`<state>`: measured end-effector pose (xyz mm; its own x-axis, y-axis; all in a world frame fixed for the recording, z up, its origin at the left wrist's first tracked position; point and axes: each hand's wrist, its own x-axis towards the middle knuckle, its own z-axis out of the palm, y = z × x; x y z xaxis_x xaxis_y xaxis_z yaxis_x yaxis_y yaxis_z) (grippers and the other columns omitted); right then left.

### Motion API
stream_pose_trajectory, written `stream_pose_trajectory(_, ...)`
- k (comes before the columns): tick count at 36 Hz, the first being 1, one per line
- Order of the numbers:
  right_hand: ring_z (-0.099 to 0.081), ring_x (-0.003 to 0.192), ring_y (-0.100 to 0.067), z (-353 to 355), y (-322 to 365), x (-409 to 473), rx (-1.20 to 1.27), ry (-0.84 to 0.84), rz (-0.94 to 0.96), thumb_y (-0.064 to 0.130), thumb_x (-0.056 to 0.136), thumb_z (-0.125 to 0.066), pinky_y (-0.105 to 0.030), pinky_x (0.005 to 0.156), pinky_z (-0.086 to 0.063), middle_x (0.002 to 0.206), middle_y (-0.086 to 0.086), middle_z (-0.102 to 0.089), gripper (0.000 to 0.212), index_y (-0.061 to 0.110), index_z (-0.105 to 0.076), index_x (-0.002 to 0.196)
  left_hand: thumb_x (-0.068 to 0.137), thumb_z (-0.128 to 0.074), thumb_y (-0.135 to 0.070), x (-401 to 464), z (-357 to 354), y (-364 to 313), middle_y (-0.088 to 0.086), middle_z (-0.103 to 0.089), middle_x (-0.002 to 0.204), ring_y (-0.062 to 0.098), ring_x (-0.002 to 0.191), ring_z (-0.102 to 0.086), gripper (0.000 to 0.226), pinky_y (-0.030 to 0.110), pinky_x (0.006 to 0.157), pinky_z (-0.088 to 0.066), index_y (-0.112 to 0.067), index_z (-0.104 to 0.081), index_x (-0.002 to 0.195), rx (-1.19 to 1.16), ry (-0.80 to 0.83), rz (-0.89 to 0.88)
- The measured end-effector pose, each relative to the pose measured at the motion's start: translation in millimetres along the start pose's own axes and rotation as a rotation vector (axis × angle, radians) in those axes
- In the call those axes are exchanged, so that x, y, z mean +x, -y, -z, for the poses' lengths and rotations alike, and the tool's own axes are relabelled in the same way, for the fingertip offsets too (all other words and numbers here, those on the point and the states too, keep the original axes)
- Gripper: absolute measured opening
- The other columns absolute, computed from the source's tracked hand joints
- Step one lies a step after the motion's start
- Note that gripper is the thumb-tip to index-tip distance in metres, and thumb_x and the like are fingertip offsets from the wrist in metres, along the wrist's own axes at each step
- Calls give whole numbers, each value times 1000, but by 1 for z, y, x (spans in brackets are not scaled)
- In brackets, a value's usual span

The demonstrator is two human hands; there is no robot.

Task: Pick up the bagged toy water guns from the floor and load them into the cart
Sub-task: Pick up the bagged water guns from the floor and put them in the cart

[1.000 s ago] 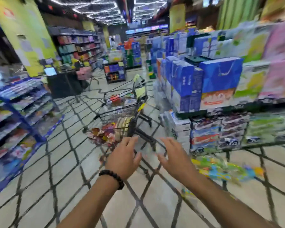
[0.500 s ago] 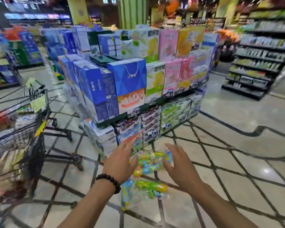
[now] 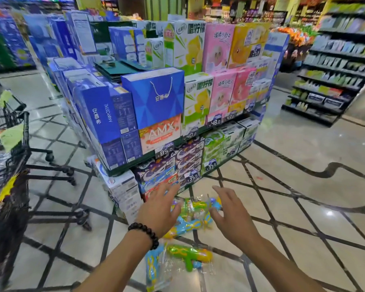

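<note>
Both hands spread open above the bagged water guns on the floor.

The left hand (image 3: pixel 159 209), a dark bead bracelet (image 3: pixel 144 233) on its wrist, reaches forward palm down with fingers splayed and holding nothing. The right hand (image 3: pixel 230 213) mirrors it, fingers apart, thumb turned inward, also empty. Between and just under them lies one clear bag of toy water guns (image 3: pixel 193 216), green, blue and yellow, on the tiled floor (image 3: pixel 282 207) near the foot of the stacked box display (image 3: pixel 156 98). A second bag (image 3: pixel 177 260) lies nearer the person, below the left wrist. The black wire cart (image 3: pixel 11 165) stands well to the left of the display, apart from both bags.
</note>
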<state>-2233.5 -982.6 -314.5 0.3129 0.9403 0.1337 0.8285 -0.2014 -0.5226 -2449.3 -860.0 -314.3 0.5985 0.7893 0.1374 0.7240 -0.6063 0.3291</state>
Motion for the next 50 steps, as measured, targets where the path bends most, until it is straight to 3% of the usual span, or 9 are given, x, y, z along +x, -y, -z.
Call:
stream_pose_trajectory(8, -44, 133, -20, -32, -47, 104, 23, 120, 73, 36, 99, -60, -38, 104, -44, 148, 7, -37, 67, 28, -31, 159, 100, -44, -51, 66, -29, 26, -13, -29, 156, 18, 114, -59, 50, 39, 78, -58, -55, -25, 146, 18, -1, 150)
stream_pose_trajectory(13, -44, 132, -22, -57, -83, 165, 47, 242, 162, 40, 100, -56, -39, 102, -47, 151, 6, -30, 65, 29, -28, 158, 97, -53, -46, 98, -58, 37, -10, -14, 165, 20, 134, -48, 58, 41, 92, -57, -53, -25, 147, 7, 0, 279)
stream_pose_trajectory(18, -43, 137, -25, -92, -118, 209, 78, 311, 235, 32, 97, -60, -38, 108, -44, 150, 2, -31, 63, 25, -38, 155, 97, -53, -49, 117, -98, 38, -11, 0, 167, 26, 142, -38, 65, 43, 87, -58, -51, -19, 152, 29, -10, 419)
stream_pose_trajectory(23, -35, 145, -27, -135, -145, 230, 43, 418, 240, 31, 96, -65, -43, 111, -43, 160, -3, -29, 68, 28, -36, 157, 99, -48, -54, 124, -145, 52, -6, -12, 164, 23, 133, -42, 57, 43, 78, -59, -47, -28, 151, 8, -1, 555)
stream_pose_trajectory(26, -37, 142, -34, -175, -163, 234, 2, 475, 221, 30, 97, -65, -45, 109, -45, 157, -10, -33, 67, 21, -38, 157, 98, -55, -48, 125, -184, 80, -1, -20, 163, 26, 133, -46, 58, 45, 91, -56, -40, -35, 152, -19, 33, 599)
stream_pose_trajectory(33, -41, 139, -38, -336, -248, 219, -117, 584, 190, 29, 95, -64, -45, 110, -45, 158, -13, -33, 73, 20, -32, 160, 93, -66, -38, 110, -360, 176, 6, -32, 159, 33, 133, -46, 67, 50, 101, -49, -29, -40, 154, -72, 116, 688)
stream_pose_trajectory(40, -60, 111, -39, -521, -344, 170, -202, 695, 175, 26, 84, -74, -44, 85, -56, 139, -15, -51, 73, 16, -47, 152, 94, -62, -40, 72, -569, 259, 0, -28, 156, 32, 128, -46, 69, 49, 90, -52, -38, -31, 156, -83, 248, 742)
stream_pose_trajectory(44, -45, 134, -36, -618, -400, 142, -236, 816, 180, 30, 93, -64, -44, 105, -47, 152, -14, -39, 77, 19, -30, 160, 91, -63, -41, 47, -682, 301, 1, -30, 157, 32, 131, -41, 73, 53, 100, -48, -42, -30, 156, -69, 282, 814)
stream_pose_trajectory(50, -35, 141, -34, -734, -468, 118, -300, 916, 105, 35, 99, -56, -44, 112, -41, 160, -9, -25, 77, 27, -16, 164, 91, -61, -45, 22, -821, 359, 8, -24, 161, 38, 136, -32, 77, 57, 100, -48, -40, -24, 158, -46, 339, 848)
